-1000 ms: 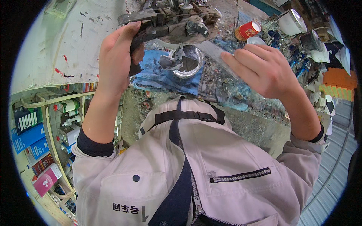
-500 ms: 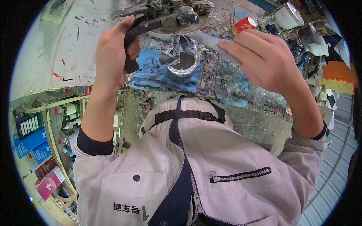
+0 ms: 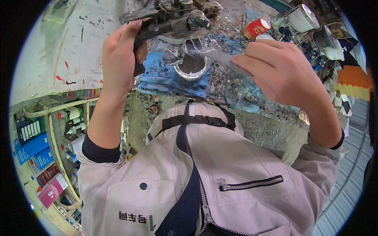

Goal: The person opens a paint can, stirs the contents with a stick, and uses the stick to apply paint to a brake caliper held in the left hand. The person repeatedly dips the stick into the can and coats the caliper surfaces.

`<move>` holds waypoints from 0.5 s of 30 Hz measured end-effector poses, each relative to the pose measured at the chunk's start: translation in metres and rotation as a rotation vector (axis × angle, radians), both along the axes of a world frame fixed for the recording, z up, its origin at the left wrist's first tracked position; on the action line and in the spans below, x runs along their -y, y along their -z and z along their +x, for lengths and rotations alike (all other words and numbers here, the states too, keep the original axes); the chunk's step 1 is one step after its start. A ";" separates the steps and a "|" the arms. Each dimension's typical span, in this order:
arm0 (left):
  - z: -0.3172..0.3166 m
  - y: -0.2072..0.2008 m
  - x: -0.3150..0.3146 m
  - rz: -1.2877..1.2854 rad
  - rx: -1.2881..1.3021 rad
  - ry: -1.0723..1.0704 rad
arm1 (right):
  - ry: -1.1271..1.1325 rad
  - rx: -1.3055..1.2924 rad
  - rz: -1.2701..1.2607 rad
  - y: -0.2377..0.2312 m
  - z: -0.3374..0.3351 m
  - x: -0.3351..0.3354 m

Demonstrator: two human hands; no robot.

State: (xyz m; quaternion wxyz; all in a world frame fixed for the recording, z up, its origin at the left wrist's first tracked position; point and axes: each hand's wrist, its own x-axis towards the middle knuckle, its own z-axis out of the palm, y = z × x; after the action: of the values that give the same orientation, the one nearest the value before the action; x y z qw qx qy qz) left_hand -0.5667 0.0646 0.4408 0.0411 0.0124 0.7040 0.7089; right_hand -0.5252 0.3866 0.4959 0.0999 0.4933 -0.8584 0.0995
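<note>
Flat grey spatula [image 3: 220, 57] pinched in right hand [image 3: 277, 70], far end at round silver-rimmed pot of grey paste [image 3: 191, 76]; contact unclear. Pot on crumpled blue cloth [image 3: 155, 83], paint-spattered worktop [image 3: 232, 84]. Left hand [image 3: 121, 59], apart from right, wrapped round black handle [image 3: 157, 30] of dark metal clamp-like device [image 3: 199, 20].
</note>
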 end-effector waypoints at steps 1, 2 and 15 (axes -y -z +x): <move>0.000 0.001 0.001 0.001 -0.013 -0.018 | 0.006 0.015 -0.001 -0.002 0.002 -0.001; 0.001 0.002 0.002 -0.001 -0.018 -0.036 | 0.013 0.030 -0.001 -0.004 0.003 -0.002; 0.028 0.027 0.036 0.460 0.111 -0.407 | 0.188 0.347 -0.291 0.071 -0.003 0.010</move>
State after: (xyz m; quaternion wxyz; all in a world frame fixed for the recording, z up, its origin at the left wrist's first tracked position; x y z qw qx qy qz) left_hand -0.5391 0.0288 0.4133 -0.0671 -0.1588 0.5096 0.8429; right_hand -0.5286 0.3765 0.4250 0.0298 0.3669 -0.8815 0.2956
